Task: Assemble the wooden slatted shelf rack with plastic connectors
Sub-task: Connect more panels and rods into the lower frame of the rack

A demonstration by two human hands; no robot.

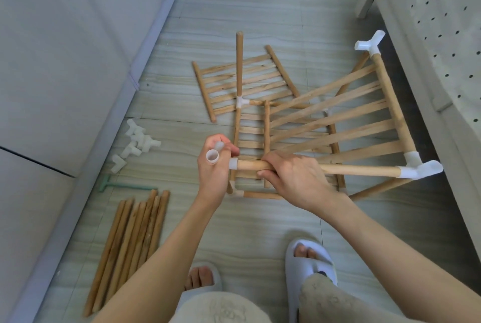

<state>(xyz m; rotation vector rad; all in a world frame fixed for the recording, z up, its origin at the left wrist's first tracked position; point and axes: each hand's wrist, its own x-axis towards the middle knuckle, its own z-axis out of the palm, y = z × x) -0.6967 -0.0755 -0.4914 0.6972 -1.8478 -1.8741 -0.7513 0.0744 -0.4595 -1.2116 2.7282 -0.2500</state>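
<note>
At near left, a bundle of spare dowels [130, 247] and a heap of loose connectors [135, 144] are lying unused, so plenty is left. My left hand [214, 171] is pinching a white connector [216, 157] onto the rail [325, 169] my right hand [291, 179] is gripping. Two slatted panels [260, 114] are waiting behind; the raised panel [351, 119] at right is already carrying corner connectors [421, 166].
</note>
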